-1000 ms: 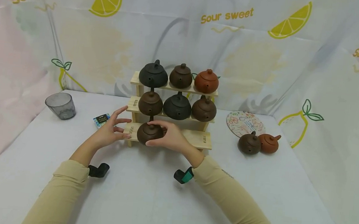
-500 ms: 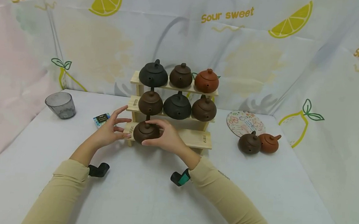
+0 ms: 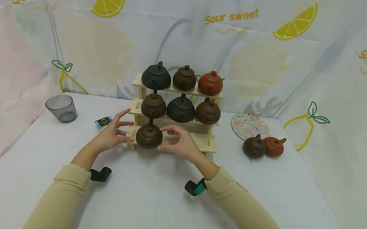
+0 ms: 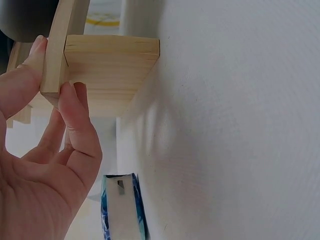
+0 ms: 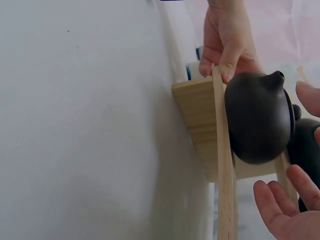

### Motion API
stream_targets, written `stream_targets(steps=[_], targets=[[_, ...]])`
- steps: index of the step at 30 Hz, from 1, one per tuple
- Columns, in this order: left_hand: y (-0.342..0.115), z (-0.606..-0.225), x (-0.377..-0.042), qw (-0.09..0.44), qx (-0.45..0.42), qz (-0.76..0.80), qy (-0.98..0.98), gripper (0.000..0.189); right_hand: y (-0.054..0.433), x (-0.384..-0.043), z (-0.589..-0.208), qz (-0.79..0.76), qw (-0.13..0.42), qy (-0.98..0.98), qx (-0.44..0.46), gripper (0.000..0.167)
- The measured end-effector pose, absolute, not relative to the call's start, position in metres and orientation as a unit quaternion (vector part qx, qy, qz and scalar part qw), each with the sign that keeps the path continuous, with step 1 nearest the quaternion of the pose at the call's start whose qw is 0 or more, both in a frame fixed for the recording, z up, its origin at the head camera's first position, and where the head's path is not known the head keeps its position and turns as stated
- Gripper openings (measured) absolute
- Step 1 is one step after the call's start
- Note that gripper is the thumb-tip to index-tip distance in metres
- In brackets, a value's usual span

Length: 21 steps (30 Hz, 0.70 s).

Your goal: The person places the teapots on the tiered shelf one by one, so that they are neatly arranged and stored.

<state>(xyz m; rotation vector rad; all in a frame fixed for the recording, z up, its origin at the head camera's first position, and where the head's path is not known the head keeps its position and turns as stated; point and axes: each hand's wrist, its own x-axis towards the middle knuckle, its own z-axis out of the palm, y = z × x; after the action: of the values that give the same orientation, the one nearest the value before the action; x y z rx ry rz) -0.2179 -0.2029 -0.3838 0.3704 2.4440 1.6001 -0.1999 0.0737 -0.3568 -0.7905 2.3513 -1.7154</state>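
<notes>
A brown teapot [image 3: 149, 137] sits upright at the left end of the bottom tier of a wooden stepped rack [image 3: 197, 141], its spout facing me. My left hand [image 3: 109, 135] pinches the left end of that bottom board, thumb above and fingertips below, as the left wrist view shows. Just right of the teapot is my right hand [image 3: 181, 144], thumb and fingers spread with nothing between them. A gap shows between its fingers and the teapot [image 5: 257, 117] in the right wrist view. Teapots fill the upper two tiers, among them a black teapot [image 3: 181, 109] and a reddish teapot [image 3: 210, 83].
On the right of the table stand a dark brown teapot [image 3: 254, 147] and an orange-brown teapot [image 3: 274, 147], near a round patterned mat [image 3: 248, 125]. At left are a grey glass cup [image 3: 61, 108] and a small blue packet [image 3: 103, 122]. A printed cloth hangs behind.
The brown teapot has shifted slightly left along the bottom board. My right hand has let go of it and drawn back to the right. My left hand has stayed put.
</notes>
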Motion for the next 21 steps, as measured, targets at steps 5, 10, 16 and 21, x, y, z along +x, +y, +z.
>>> stream_targets(steps=[5,10,16,21], targets=[[-0.203,-0.383,-0.219,0.099,0.121,0.534,0.831,0.102,0.091,-0.196,-0.358,-0.583,0.049,0.771,-0.252,0.048],[-0.203,-0.383,-0.218,0.097,0.125,0.534,0.831,0.102,0.104,-0.192,-0.362,-0.583,0.031,0.778,-0.233,0.048],[-0.203,-0.383,-0.218,0.097,0.13,0.54,0.826,0.103,0.117,-0.183,-0.365,-0.6,0.018,0.77,-0.215,0.046],[-0.202,-0.383,-0.217,0.097,0.133,0.544,0.823,0.103,0.13,-0.176,-0.366,-0.605,0.005,0.772,-0.195,0.045]])
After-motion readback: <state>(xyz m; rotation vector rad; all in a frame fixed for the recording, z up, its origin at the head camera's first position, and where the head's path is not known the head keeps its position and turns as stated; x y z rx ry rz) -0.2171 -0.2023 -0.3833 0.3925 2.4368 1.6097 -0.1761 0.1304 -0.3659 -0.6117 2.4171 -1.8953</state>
